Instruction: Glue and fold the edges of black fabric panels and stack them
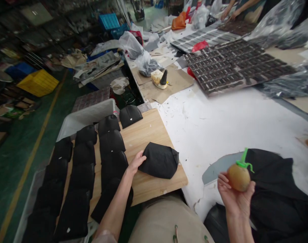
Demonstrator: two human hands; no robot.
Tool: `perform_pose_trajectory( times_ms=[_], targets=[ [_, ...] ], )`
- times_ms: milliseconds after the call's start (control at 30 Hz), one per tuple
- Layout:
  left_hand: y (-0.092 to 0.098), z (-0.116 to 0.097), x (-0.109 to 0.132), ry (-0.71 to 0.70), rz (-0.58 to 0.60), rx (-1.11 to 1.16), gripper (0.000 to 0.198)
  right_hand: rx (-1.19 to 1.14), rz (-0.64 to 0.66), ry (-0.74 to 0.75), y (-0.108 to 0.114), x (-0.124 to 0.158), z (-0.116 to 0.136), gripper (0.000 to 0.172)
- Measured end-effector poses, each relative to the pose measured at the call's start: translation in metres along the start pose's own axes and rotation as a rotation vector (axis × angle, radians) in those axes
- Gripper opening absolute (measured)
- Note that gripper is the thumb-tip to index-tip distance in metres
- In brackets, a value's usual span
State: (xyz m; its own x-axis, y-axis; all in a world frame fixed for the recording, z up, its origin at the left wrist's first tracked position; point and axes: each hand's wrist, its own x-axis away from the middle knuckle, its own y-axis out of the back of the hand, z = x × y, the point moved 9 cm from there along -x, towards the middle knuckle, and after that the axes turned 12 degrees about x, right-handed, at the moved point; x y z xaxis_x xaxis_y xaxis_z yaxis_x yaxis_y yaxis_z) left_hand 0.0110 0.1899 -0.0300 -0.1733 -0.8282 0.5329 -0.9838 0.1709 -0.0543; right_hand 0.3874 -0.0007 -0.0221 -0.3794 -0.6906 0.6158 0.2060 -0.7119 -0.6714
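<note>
My left hand (136, 162) is closed on the left edge of a black fabric pouch (160, 160), pinching it between thumb and fingers. The pouch is over the front right part of a pale wooden board (150, 130). My right hand (236, 195) is raised over the white table, its fingers wrapped round a tan ball (238, 177) with a bright green band tied at its top. Behind the ball lies a heap of black fabric (270, 182). Several similar black pieces (112, 141) lie in overlapping rows on the left of the board.
A white plastic bin (89, 116) stands beyond the board. Farther back on the white table (207, 118) are a pale block with a black cone (163, 77) and a dark patterned panel (235, 62). A co-worker's hands (235, 14) are at the far end.
</note>
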Motion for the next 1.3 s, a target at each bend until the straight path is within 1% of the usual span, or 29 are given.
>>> perform_pose_trajectory(
  times_ms=[67, 133, 200, 233, 267, 300, 333, 367, 400, 433, 467, 533, 600, 633, 667, 733, 767, 833, 900, 933, 1000, 1067, 1100, 1167, 1200, 1233, 1300],
  targets=[
    [0.017, 0.002, 0.002, -0.044, -0.129, -0.138, 0.021, 0.034, 0.000, -0.035, -0.007, 0.000, -0.013, 0.079],
    [0.026, 0.007, 0.012, -0.039, -0.215, -0.414, 0.022, 0.049, -0.006, -0.066, -0.011, -0.001, -0.024, 0.078],
    [0.026, 0.008, 0.027, -0.004, -0.230, -0.783, 0.026, 0.068, -0.001, -0.082, -0.014, -0.002, -0.032, 0.076],
    [0.024, 0.006, 0.035, 0.003, -0.233, -0.958, 0.028, 0.083, 0.007, -0.089, -0.015, -0.003, -0.034, 0.074],
    [0.020, -0.001, 0.042, -0.013, -0.245, -1.102, 0.029, 0.099, 0.013, -0.096, -0.016, -0.004, -0.037, 0.073],
    [0.014, -0.011, 0.047, -0.062, -0.264, -1.210, 0.029, 0.115, 0.018, -0.105, -0.016, -0.005, -0.039, 0.071],
    [0.003, -0.022, 0.050, -0.141, -0.277, -1.281, 0.029, 0.128, 0.021, -0.113, -0.016, -0.006, -0.040, 0.069],
    [-0.012, -0.033, 0.051, -0.242, -0.261, -1.318, 0.030, 0.135, 0.024, -0.117, -0.015, -0.007, -0.041, 0.068],
    [-0.032, -0.042, 0.050, -0.358, -0.208, -1.331, 0.032, 0.133, 0.027, -0.119, -0.015, -0.008, -0.042, 0.068],
    [-0.055, -0.046, 0.047, -0.472, -0.115, -1.330, 0.037, 0.127, 0.032, -0.118, -0.015, -0.008, -0.042, 0.068],
    [-0.080, -0.047, 0.042, -0.569, 0.003, -1.324, 0.041, 0.119, 0.039, -0.118, -0.015, -0.009, -0.042, 0.069],
    [-0.125, -0.039, 0.030, -0.695, 0.210, -1.349, 0.051, 0.110, 0.055, -0.120, -0.015, -0.008, -0.042, 0.068],
    [-0.158, -0.026, 0.015, -0.743, 0.359, -1.375, 0.054, 0.115, 0.060, -0.122, -0.013, -0.007, -0.042, 0.066],
    [-0.170, -0.020, 0.008, -0.743, 0.429, -1.387, 0.049, 0.116, 0.056, -0.120, -0.011, -0.005, -0.042, 0.066],
    [-0.179, -0.014, 0.002, -0.732, 0.490, -1.391, 0.042, 0.114, 0.050, -0.117, -0.009, -0.004, -0.042, 0.067],
    [-0.187, -0.011, -0.005, -0.712, 0.557, -1.357, 0.030, 0.103, 0.036, -0.105, -0.003, -0.001, -0.040, 0.070],
    [-0.185, -0.016, -0.006, -0.714, 0.553, -1.306, 0.027, 0.095, 0.028, -0.096, 0.001, 0.000, -0.039, 0.071],
    [-0.173, -0.038, -0.002, -0.741, 0.479, -1.134, 0.026, 0.083, 0.006, -0.087, 0.009, 0.001, -0.038, 0.073],
    [-0.150, -0.063, 0.010, -0.752, 0.406, -0.952, 0.026, 0.077, -0.018, -0.092, 0.016, 0.001, -0.038, 0.075],
    [-0.138, -0.073, 0.017, -0.740, 0.391, -0.896, 0.025, 0.074, -0.029, -0.094, 0.020, 0.000, -0.037, 0.075],
    [-0.114, -0.084, 0.029, -0.667, 0.387, -0.897, 0.024, 0.070, -0.039, -0.096, 0.024, -0.002, -0.037, 0.075],
    [-0.089, -0.088, 0.041, -0.597, 0.362, -0.941, 0.021, 0.066, -0.044, -0.090, 0.025, -0.004, -0.037, 0.074],
    [-0.078, -0.086, 0.046, -0.570, 0.359, -0.962, 0.019, 0.066, -0.043, -0.088, 0.025, -0.006, -0.037, 0.074],
    [-0.058, -0.079, 0.054, -0.542, 0.345, -1.004, 0.015, 0.067, -0.029, -0.086, 0.021, -0.008, -0.039, 0.073],
    [-0.048, -0.074, 0.057, -0.539, 0.320, -1.032, 0.017, 0.068, -0.020, -0.088, 0.019, -0.009, -0.040, 0.073],
    [-0.037, -0.070, 0.057, -0.538, 0.272, -1.062, 0.023, 0.070, -0.011, -0.095, 0.016, -0.009, -0.041, 0.072],
    [-0.012, -0.062, 0.055, -0.526, 0.124, -1.116, 0.033, 0.074, -0.005, -0.116, 0.012, -0.010, -0.045, 0.070]
  ],
)
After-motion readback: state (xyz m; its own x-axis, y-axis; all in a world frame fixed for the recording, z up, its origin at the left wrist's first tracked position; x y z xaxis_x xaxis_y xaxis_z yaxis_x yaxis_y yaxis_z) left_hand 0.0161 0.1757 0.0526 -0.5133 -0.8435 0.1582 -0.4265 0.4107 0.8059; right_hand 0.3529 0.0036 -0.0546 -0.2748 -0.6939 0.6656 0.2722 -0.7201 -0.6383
